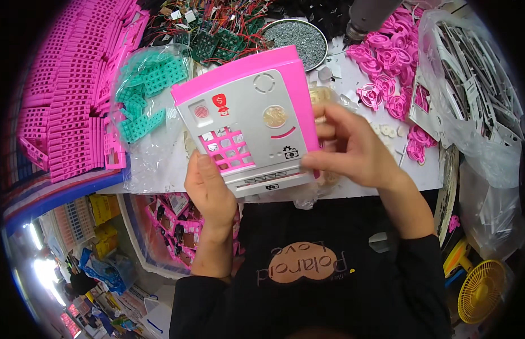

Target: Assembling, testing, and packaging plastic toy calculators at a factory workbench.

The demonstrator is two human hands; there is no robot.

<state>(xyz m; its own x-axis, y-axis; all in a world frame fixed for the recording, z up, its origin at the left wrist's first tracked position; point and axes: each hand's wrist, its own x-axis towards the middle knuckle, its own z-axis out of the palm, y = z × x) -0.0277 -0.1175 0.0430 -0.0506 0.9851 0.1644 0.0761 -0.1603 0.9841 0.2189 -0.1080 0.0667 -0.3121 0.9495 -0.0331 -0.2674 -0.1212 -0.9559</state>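
Observation:
A pink toy safe panel with a silver-grey face is held up over the near edge of the table. Its face has red and black printed symbols, a round gold-coloured disc and a pink grid of square holes. My left hand grips the lower left edge, thumb lying on the front. With my right hand I hold the right edge: the thumb presses near the lower right corner and the fingers curl behind. The back of the panel and the left fingertips are hidden.
Pink grid frames are stacked at the left beside a bag of teal keypads. Wired circuit boards, a dish of screws and a power screwdriver lie beyond. Pink dial parts and bagged grey panels fill the right.

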